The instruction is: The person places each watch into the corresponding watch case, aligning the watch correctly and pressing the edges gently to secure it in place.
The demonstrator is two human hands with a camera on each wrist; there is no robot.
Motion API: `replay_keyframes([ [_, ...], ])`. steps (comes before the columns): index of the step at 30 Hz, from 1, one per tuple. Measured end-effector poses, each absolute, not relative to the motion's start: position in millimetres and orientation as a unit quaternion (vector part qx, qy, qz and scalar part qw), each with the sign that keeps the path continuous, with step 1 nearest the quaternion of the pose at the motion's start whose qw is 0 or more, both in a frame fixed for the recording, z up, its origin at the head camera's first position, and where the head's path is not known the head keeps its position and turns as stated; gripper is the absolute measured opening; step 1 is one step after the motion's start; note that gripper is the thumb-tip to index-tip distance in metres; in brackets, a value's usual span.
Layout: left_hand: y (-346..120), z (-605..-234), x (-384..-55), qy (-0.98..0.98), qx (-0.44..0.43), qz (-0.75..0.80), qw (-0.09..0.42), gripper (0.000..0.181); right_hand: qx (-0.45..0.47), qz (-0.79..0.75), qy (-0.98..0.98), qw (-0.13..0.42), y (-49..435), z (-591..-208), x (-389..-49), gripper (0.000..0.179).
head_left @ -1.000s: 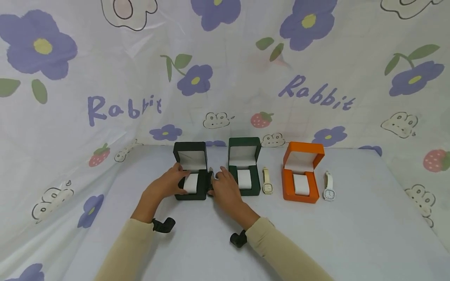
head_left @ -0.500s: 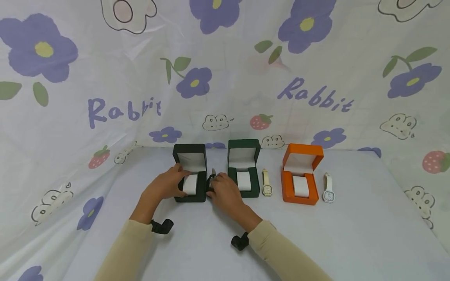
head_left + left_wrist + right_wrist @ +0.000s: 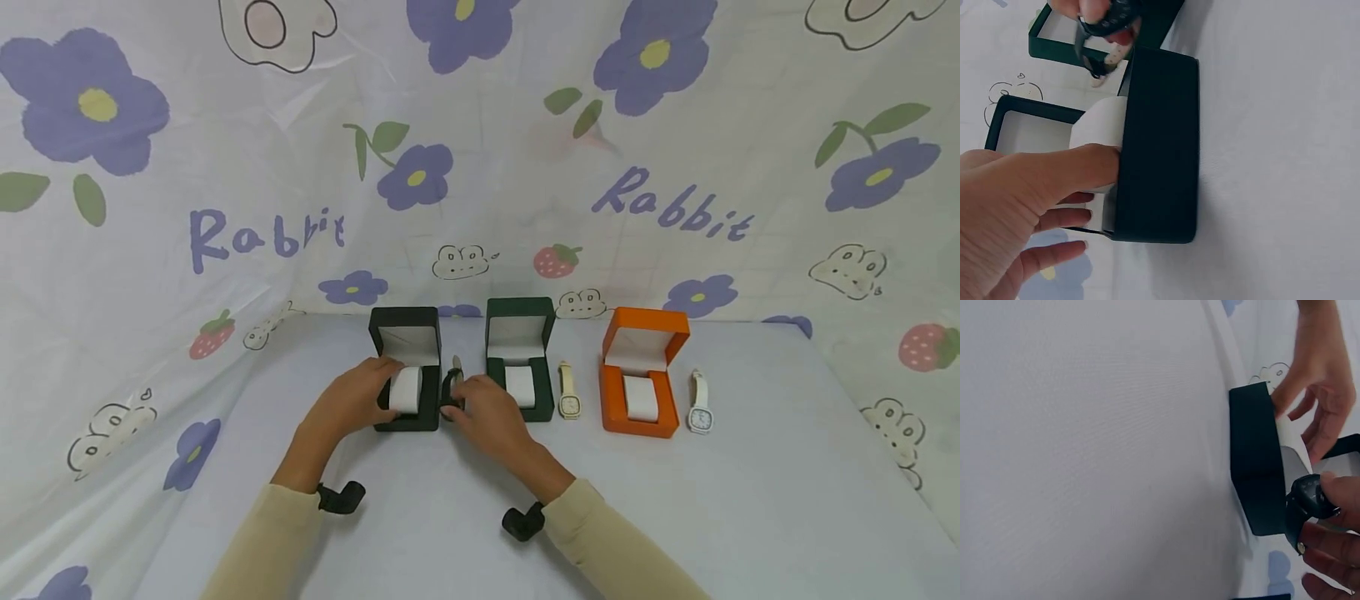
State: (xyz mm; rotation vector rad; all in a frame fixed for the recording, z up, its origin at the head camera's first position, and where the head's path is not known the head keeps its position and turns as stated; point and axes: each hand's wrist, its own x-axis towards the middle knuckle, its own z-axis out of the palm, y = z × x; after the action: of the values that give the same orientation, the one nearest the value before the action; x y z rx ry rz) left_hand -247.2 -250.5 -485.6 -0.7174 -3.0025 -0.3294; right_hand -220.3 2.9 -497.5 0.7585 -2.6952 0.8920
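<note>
My left hand [image 3: 352,396] reaches into the leftmost, very dark green watch box [image 3: 403,327]. Thumb and fingers pinch the white watch cushion [image 3: 407,390], which stands a little above the rim in the left wrist view. Just right of that box, my right hand [image 3: 491,412] grips a black wristwatch [image 3: 1315,495] with a dark strap, pale on its inner side. The watch is off the table, near the box wall in the right wrist view. Part of its strap is hidden by the fingers.
Further right stand an open green watch box [image 3: 520,307] and an open orange watch box [image 3: 645,321], each holding a white cushion. A gold watch [image 3: 570,396] lies between them. A white watch [image 3: 701,408] lies right of the orange box. A printed cloth [image 3: 480,217] hangs behind.
The white cushion has risen slightly in its box under the left hand. My right hand has drawn a little right and back, showing more of the black watch it holds.
</note>
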Motion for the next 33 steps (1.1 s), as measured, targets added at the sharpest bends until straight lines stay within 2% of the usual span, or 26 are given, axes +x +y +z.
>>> replay_keyframes([
  [4, -253, -489, -244, -0.965, -0.235, -0.112, 0.039, 0.081, 0.249, 0.328, -0.905, 0.104, 9, -491, -215, 0.022],
  [20, -263, -515, -233, -0.927, -0.296, -0.149, 0.175, 0.085, 0.246, 0.385, -0.88, 0.129, 33, -485, -203, 0.027],
  [29, -261, -520, -233, -0.894, -0.313, -0.26, 0.185, 0.087, 0.233, 0.405, -0.875, 0.125, 45, -486, -202, 0.03],
  [33, -260, -521, -232, -0.885, -0.323, -0.266, 0.206, 0.089, 0.222, 0.412, -0.876, 0.116, 50, -485, -202, 0.03],
])
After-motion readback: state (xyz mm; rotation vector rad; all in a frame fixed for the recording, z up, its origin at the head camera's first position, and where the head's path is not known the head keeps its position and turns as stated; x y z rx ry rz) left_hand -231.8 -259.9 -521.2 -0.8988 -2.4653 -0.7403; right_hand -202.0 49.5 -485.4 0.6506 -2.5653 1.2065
